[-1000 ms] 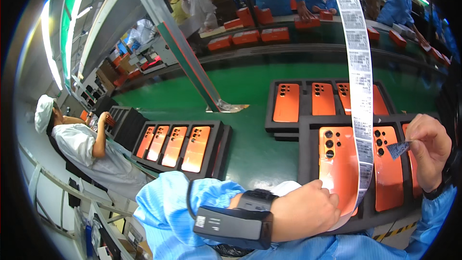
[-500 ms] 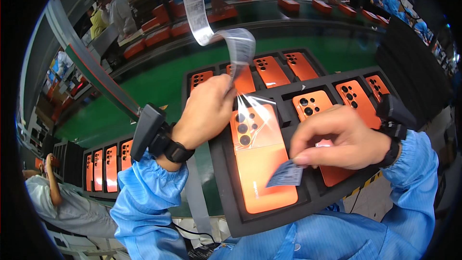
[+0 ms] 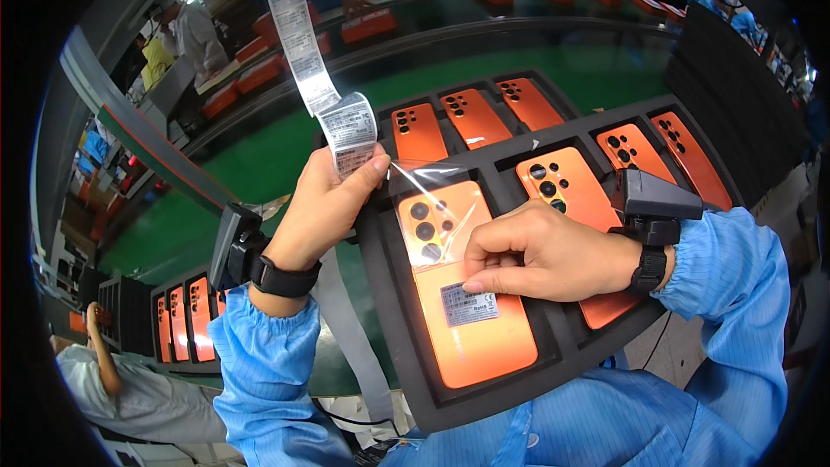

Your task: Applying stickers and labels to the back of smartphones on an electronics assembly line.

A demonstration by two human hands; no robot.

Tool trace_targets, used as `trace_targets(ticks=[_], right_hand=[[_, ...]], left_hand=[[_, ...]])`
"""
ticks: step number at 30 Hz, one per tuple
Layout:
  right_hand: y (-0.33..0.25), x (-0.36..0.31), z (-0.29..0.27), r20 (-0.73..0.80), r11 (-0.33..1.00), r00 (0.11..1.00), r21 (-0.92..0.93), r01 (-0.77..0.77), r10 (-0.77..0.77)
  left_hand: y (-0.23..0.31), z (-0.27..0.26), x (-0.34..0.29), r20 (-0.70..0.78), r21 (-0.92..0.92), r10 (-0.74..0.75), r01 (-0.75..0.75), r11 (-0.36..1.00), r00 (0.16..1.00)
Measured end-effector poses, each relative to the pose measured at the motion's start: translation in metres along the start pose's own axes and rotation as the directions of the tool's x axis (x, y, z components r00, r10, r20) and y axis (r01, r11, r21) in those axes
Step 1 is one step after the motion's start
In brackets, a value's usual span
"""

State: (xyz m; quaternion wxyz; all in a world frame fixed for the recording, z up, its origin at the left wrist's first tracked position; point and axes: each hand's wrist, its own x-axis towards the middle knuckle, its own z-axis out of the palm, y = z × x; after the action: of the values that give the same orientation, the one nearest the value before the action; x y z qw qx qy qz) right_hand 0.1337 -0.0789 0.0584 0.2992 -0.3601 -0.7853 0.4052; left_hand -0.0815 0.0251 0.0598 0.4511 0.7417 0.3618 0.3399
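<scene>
Head camera:

1. The left hand (image 3: 324,199) is pinching the lower end of a label strip (image 3: 298,43) between thumb and forefinger; the strip is curling just above these fingers and running upward beyond them.
2. A clear film (image 3: 454,175) is stretching from beside the left fingertips toward the right ones, overlying the camera end of an orange phone (image 3: 480,359). Its corner is meeting the left fingertips; whether they are gripping it too, I cannot tell.
3. The right hand (image 3: 553,255) is holding thumb and forefinger pressed together, pinching a silver label (image 3: 471,307) at its upper edge. The label is lying against the phone's back, just below those fingertips.
4. The phone is sitting in a slot of a dark foam tray (image 3: 432,411), under the right fingertips and below the left ones, off to their right.
5. A second phone (image 3: 577,175) is lying partly beneath the right hand, its camera end showing above the fingers; two more phones are resting farther right of them.
6. Beyond the fingers of both hands, a back tray (image 3: 553,93) is holding three visible orange phones.
7. Well to the left of the left fingers, a person in pale clothing (image 3: 138,389) is standing near other phones.
</scene>
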Motion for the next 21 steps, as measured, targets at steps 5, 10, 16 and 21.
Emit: trace_targets(ticks=[5,10,16,21], right_hand=[[0.0014,0.0009,-0.0001,0.010,1.000,1.000,-0.003,0.018,-0.018],[0.0008,0.0013,0.0009,0.011,1.000,1.000,-0.003,0.026,-0.026],[0.0023,0.0014,0.0010,0.026,1.000,0.999,0.018,0.020,-0.021],[0.0037,0.0017,-0.0001,0.039,1.000,0.999,0.018,0.019,-0.020]], left_hand=[[0.0003,-0.0008,0.0000,0.011,0.003,0.004,-0.004,1.000,1.000],[-0.0014,-0.0023,-0.0013,0.014,0.023,0.015,-0.015,1.000,1.000],[-0.0018,-0.0006,-0.0028,0.005,0.013,0.008,-0.009,1.000,1.000],[-0.0021,0.0006,-0.0029,0.016,0.002,0.016,-0.016,1.000,1.000]])
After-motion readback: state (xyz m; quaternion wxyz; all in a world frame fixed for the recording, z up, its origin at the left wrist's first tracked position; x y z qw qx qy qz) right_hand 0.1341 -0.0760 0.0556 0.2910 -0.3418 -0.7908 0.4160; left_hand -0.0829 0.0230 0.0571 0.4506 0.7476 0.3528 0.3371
